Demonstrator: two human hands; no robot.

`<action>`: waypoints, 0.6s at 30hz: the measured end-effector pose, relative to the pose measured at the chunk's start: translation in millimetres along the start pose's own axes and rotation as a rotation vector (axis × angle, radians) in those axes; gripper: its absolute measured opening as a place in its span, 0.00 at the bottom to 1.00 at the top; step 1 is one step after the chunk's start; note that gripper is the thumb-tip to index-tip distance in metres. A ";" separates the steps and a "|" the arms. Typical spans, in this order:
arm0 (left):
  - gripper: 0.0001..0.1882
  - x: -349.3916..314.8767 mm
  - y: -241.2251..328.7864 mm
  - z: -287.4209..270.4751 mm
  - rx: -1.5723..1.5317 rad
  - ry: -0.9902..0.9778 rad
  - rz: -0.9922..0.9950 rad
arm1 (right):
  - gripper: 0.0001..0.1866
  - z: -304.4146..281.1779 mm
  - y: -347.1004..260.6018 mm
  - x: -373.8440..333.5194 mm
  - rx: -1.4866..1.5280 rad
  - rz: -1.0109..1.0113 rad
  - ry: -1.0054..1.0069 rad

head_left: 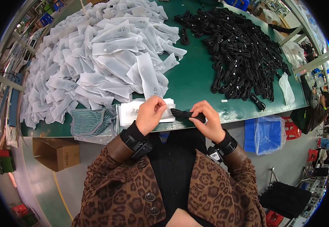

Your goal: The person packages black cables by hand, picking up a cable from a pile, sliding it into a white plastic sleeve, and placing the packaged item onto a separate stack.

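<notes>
My right hand [207,119] pinches a coiled black cable bundle [180,113] between thumb and fingers near the table's front edge. The bundle's left end reaches the right edge of a stack of white printed sleeves [128,114]. Over that stack is my left hand [149,115], its thumb and forefinger closed together; what lies between them, if anything, is too small to make out. Just beyond it, a frosted white bag [148,73] hangs off a big heap of similar bags [100,64].
A large pile of coiled black cables [240,53] covers the right of the green table [194,75]. A striped teal cloth [92,121] lies left of the stack. Below the table are a cardboard box [58,153] and a blue bin [264,136] with a plastic liner.
</notes>
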State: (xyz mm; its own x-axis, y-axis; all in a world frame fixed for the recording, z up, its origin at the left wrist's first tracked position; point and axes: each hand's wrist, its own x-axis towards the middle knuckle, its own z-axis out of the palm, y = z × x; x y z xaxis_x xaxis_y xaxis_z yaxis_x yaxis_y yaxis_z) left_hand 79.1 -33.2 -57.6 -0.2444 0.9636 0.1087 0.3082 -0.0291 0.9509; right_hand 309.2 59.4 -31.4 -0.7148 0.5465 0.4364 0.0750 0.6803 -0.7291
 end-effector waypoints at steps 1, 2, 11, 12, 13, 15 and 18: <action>0.03 -0.5 1.6 -0.3 0.034 -0.019 0.059 | 0.13 0.5 0.7 0.3 0.102 0.125 -0.001; 0.03 -0.4 3.2 -0.7 0.069 -0.039 0.118 | 0.12 1.1 1.2 0.9 0.204 0.249 -0.001; 0.06 12.9 33.7 -8.9 0.199 -0.024 0.369 | 0.18 -1.6 2.0 23.2 0.014 -0.184 -0.137; 0.06 14.8 38.8 -11.4 0.195 -0.023 0.368 | 0.18 -3.9 0.9 26.8 0.013 -0.187 -0.135; 0.05 17.2 45.4 -14.0 0.192 -0.022 0.367 | 0.18 -7.1 -1.9 31.3 0.026 -0.184 -0.130; 0.04 21.3 52.5 -17.6 0.191 -0.018 0.369 | 0.18 -10.9 -7.3 38.1 0.055 -0.177 -0.122; 0.04 27.2 58.8 -23.0 -0.090 -0.062 0.295 | 0.14 2.2 -17.9 50.3 0.279 -0.110 0.110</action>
State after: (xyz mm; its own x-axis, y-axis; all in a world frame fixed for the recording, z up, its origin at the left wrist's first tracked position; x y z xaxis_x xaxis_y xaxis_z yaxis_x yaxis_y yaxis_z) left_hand 69.4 -14.8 8.0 -0.0992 0.9243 0.3684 0.2739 -0.3306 0.9032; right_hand 270.4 73.6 2.5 -0.6273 0.5368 0.5643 -0.2031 0.5867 -0.7839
